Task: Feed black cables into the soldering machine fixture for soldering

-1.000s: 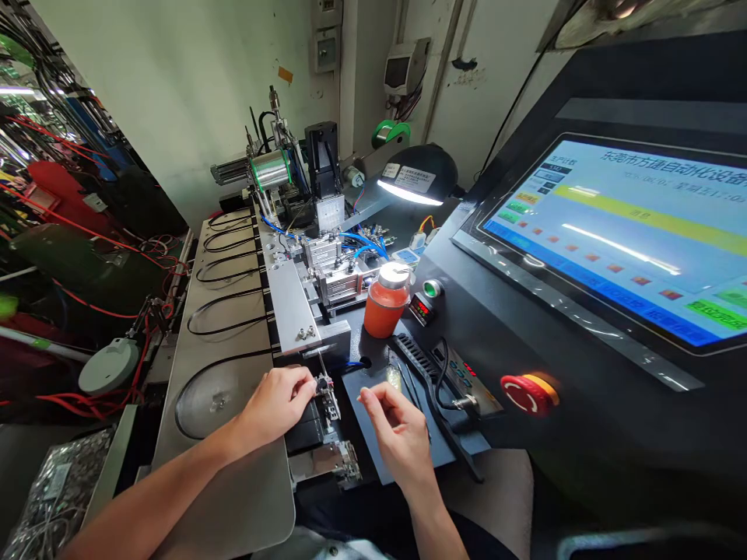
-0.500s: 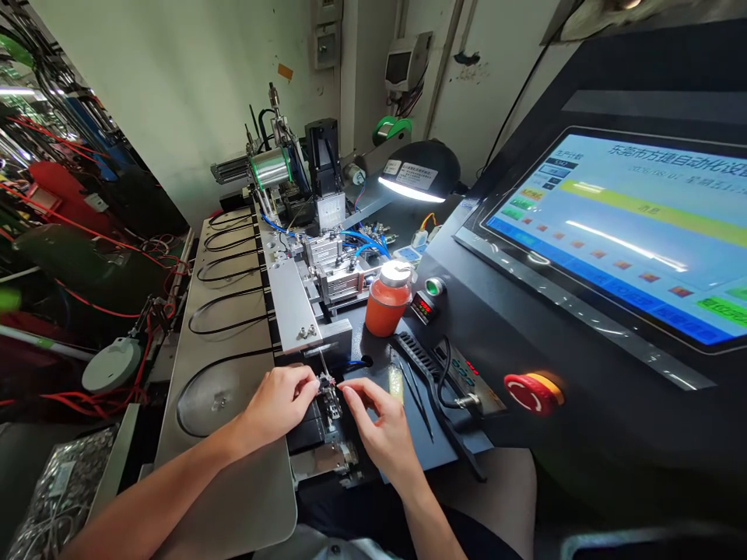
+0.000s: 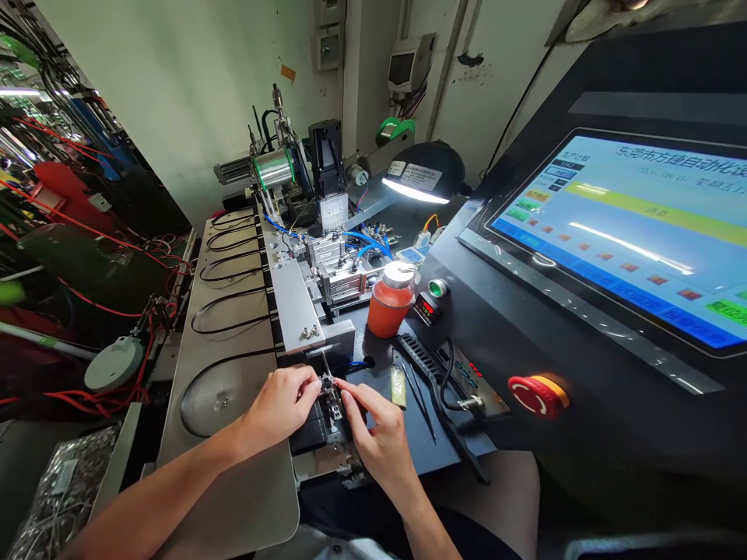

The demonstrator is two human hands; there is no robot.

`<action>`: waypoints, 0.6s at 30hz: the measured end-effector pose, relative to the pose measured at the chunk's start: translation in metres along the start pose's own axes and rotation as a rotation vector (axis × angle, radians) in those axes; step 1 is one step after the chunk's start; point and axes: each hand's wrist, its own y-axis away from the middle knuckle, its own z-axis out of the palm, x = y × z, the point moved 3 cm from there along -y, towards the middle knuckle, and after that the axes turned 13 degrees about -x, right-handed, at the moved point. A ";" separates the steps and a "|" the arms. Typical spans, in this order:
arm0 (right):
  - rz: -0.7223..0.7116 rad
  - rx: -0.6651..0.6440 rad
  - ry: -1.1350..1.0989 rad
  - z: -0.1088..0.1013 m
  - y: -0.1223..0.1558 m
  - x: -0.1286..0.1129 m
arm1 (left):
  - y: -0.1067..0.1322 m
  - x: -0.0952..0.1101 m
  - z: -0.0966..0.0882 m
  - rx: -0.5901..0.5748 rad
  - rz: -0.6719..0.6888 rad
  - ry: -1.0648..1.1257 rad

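A touchscreen (image 3: 618,241) glows beside the soldering machine (image 3: 327,264), with a black mat (image 3: 379,381) at its front. The left hand (image 3: 283,404) and right hand (image 3: 373,435), fingers half curled, close in on a small metal fixture (image 3: 331,400) from either side; any grip is hidden. Tweezers (image 3: 421,404) lie on the mat nearby.

Electronics factory workstation (image 3: 484,311): solder spool (image 3: 272,169), touchscreen (image 3: 618,233)

right hand (image 3: 374,437) moved in, now on the small fixture (image 3: 330,395)
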 end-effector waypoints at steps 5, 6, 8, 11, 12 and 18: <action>-0.022 -0.008 0.022 0.001 0.001 0.000 | 0.003 0.002 0.003 0.031 0.006 -0.038; -0.025 -0.006 0.025 0.001 0.001 0.000 | 0.003 0.002 0.003 0.030 0.008 -0.039; -0.032 0.001 0.033 0.000 0.001 -0.001 | 0.003 0.003 0.004 0.025 0.013 -0.044; -0.041 0.000 0.043 0.000 0.001 -0.001 | 0.004 0.003 0.004 0.025 0.016 -0.059; -0.039 -0.004 0.047 0.000 0.002 0.000 | 0.004 0.003 0.004 0.027 0.017 -0.064; -0.015 -0.028 0.049 0.001 0.002 -0.001 | 0.001 0.001 0.003 0.014 -0.002 -0.075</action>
